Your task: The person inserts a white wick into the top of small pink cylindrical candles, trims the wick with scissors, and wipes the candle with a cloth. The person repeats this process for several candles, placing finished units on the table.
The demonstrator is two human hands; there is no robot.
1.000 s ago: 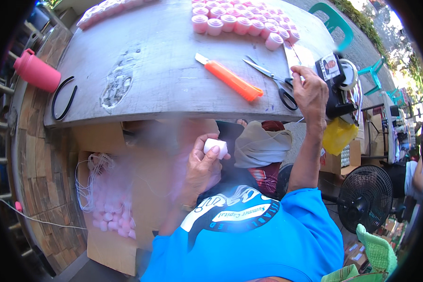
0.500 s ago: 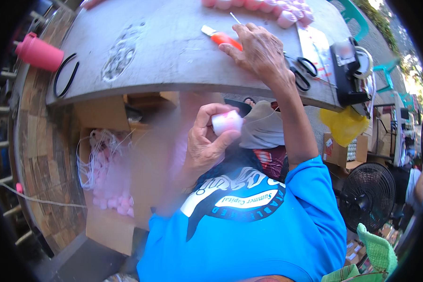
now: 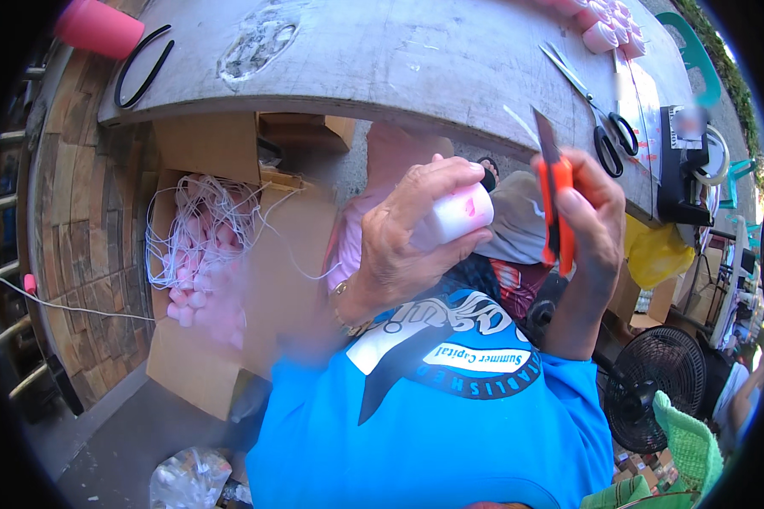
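Observation:
My left hand point(image 3: 403, 225) is wrapped round a small pink-and-white cylinder point(image 3: 465, 214), tilted so that one rounded side faces right, with a pink mark on it. To its right, my right hand point(image 3: 598, 212) grips an orange utility knife point(image 3: 559, 208), its blade pointing up, apart from the cylinder. A thin white strip point(image 3: 522, 125) shows beside the blade; whether my right hand holds it as well, I cannot tell. Both hands are over my lap, just before the table's near edge.
On the grey table point(image 3: 382, 76) lie black-handled scissors point(image 3: 598, 114), a black band point(image 3: 144, 64), a tape dispenser point(image 3: 683, 165) and several pink cylinders point(image 3: 607, 25). An open cardboard box point(image 3: 199, 373) at left holds pink pieces and tangled white strings point(image 3: 199, 220). A black fan point(image 3: 654, 382) stands right.
My right hand has taken the orange knife from the table and brought it back beside the cylinder. My left hand has turned the cylinder and moved right. The view has shifted.

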